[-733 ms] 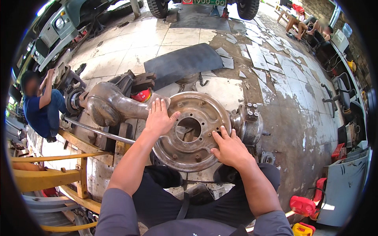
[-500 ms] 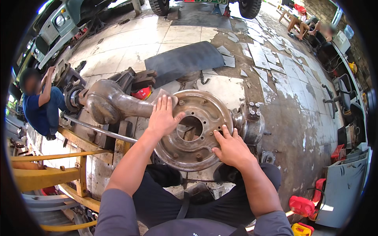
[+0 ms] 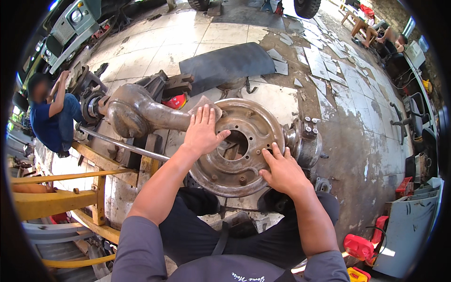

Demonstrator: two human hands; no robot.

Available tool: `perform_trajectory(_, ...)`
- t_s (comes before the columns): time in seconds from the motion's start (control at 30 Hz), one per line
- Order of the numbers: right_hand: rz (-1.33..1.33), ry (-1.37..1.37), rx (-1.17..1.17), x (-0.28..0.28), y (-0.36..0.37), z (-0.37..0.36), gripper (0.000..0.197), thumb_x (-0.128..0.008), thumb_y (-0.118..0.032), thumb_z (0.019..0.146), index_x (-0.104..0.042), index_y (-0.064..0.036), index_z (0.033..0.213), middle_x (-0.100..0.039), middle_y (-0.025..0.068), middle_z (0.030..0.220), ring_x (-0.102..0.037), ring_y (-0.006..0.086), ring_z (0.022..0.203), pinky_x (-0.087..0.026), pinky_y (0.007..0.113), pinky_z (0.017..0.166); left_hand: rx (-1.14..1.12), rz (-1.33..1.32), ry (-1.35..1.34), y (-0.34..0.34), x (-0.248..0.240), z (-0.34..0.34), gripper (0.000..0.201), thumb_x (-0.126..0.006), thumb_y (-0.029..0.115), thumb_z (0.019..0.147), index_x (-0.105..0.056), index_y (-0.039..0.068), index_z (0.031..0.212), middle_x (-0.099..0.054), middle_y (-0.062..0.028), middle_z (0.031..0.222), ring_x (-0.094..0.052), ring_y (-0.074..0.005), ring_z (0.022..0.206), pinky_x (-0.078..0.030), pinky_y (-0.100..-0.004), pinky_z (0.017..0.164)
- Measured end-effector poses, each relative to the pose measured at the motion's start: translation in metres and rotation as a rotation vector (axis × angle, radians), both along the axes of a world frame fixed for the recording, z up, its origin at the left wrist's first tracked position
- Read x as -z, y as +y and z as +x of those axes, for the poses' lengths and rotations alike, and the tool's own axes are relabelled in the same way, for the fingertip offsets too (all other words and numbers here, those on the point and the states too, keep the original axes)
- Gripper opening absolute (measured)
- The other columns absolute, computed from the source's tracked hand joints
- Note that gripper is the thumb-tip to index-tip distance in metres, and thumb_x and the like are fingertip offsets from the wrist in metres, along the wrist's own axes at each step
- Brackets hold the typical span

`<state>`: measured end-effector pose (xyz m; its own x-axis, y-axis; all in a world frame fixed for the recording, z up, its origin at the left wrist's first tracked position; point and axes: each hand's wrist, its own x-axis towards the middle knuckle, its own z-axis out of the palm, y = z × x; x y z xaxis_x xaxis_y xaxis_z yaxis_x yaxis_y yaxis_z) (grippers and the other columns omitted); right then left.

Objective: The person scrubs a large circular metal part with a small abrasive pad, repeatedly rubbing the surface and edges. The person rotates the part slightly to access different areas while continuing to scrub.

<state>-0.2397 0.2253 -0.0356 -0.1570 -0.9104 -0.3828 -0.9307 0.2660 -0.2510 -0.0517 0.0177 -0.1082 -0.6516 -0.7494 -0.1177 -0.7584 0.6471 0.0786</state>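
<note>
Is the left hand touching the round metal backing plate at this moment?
Touching. The head view shows the left hand lying flat on the backing plate's upper left face, fingers spread over its rim. The right hand presses its lower right edge.

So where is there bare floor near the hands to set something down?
Bare tiled floor lies beyond the round brake plate, between it and the dark mat, and more on the stained floor right of the hub. It is crowded on the left, around the axle housing, the long bar and the yellow stand. The left hand and right hand cover the plate.
</note>
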Motion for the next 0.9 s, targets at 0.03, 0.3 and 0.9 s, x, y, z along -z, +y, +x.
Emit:
perform_trajectory(0.03, 0.0, 0.002, 0.002, -0.001, 0.0, 0.0, 0.065, -0.061, -0.038, 0.097, -0.041, -0.0088, 0.152, -0.032, 0.0286, 0.159, -0.033, 0.0603, 0.139, -0.035, 0.058, 0.114, 0.002, 0.019, 0.017, -0.002, -0.001, 0.0, 0.101, -0.033, 0.075, 0.096, -0.02, -0.004, 0.158, -0.019, -0.0224, 0.166, -0.017, -0.0354, 0.155, -0.014, -0.0489, 0.126)
perform_trajectory(0.3, -0.008, 0.004, -0.002, 0.0, 0.0, 0.0, 0.065, -0.061, -0.038, 0.097, -0.041, -0.0083, 0.152, -0.031, 0.0291, 0.159, -0.033, 0.0606, 0.139, -0.034, 0.058, 0.115, -0.054, 0.001, 0.052, -0.008, 0.0, 0.007, 0.097, -0.031, 0.071, 0.099, -0.022, -0.005, 0.157, -0.018, -0.0251, 0.165, -0.017, -0.0363, 0.154, -0.015, -0.0483, 0.125)
perform_trajectory(0.9, -0.001, 0.002, 0.002, -0.006, 0.0, 0.003, 0.065, -0.063, -0.037, 0.096, -0.042, -0.0067, 0.15, -0.034, 0.031, 0.156, -0.037, 0.0612, 0.136, -0.033, 0.053, 0.117, -0.089, -0.022, 0.002, -0.002, 0.002, 0.005, 0.101, -0.028, 0.075, 0.097, -0.019, -0.005, 0.158, -0.02, -0.0224, 0.166, -0.016, -0.0346, 0.155, -0.016, -0.0522, 0.124)
